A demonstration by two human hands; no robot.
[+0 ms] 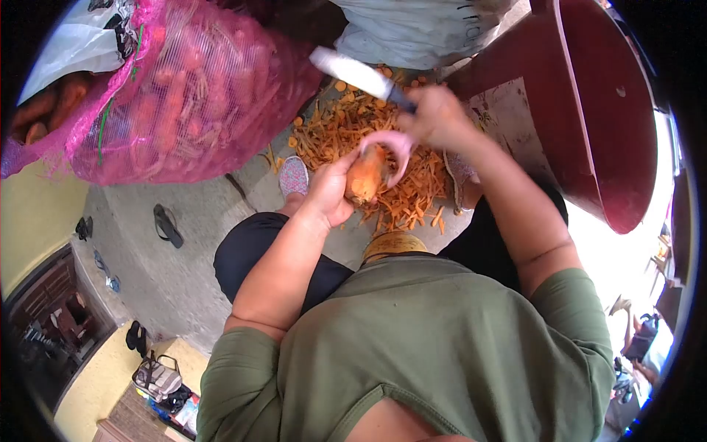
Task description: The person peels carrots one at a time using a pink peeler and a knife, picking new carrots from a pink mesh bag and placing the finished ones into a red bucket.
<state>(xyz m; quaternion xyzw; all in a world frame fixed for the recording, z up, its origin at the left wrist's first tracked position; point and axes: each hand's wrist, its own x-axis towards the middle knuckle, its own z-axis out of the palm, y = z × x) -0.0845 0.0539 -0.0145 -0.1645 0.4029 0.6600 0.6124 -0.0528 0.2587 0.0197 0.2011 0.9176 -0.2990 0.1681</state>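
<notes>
My left hand is wrapped round a thick orange carrot, its blunt end toward me. Against the carrot's far side lies a pink Y-shaped peeler, its handle running into my right hand. Out of the same hand sticks a knife with a dark handle and a broad pale blade pointing up and left. Motion blurs the right hand and the knife. Below both hands, a heap of orange carrot peelings with a few round slices covers the floor between my feet.
To the left bulges a pink mesh sack full of carrots. A large dark-red tub leans at the right, and a pale sack stands behind the heap. On the concrete floor lies a dark flip-flop.
</notes>
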